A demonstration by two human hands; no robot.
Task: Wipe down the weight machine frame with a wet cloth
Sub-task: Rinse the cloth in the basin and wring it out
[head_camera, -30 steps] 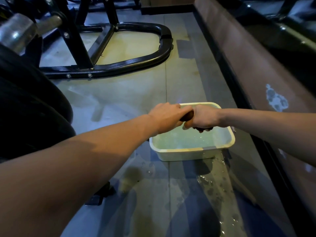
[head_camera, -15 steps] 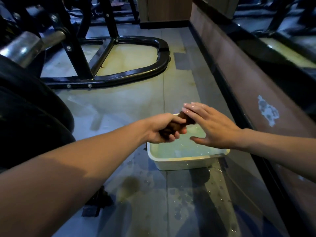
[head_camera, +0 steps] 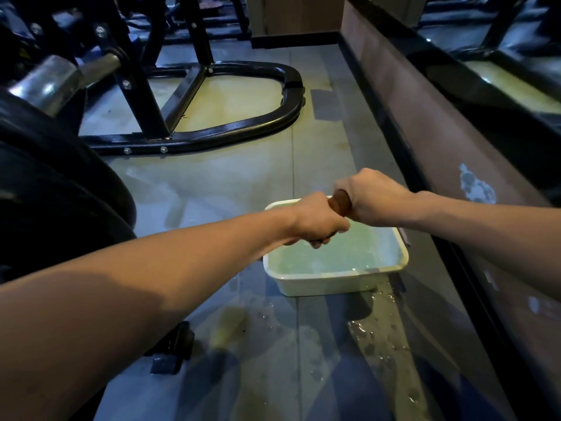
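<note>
In the head view, a rolled, brown wet cloth (head_camera: 340,202) is gripped at both ends above a shallow white rectangular plastic basin (head_camera: 334,285) of pale greenish water. The left hand (head_camera: 317,220) is wrapped round the near end with its fingers (head_camera: 321,243) curled beneath, and the right hand (head_camera: 373,197) is closed round the far end; only a short stretch of cloth is seen between the two fists. The step is judged to be wringing.

The grey tiled floor (head_camera: 212,183) beside and in front of the basin is already marked by puddles and droplets (head_camera: 376,332). If the cloth is twisted off-centre, more water can be thrown past the rim, and a slip is then risked on the wet tiles. If too little is wrung out, drips can be carried across the floor to the black tubular steel frame of the weight machine (head_camera: 243,129), which lies well apart beyond the basin, untouched. The basin can also be knocked by a forearm, since both arms are held low over it.
</note>
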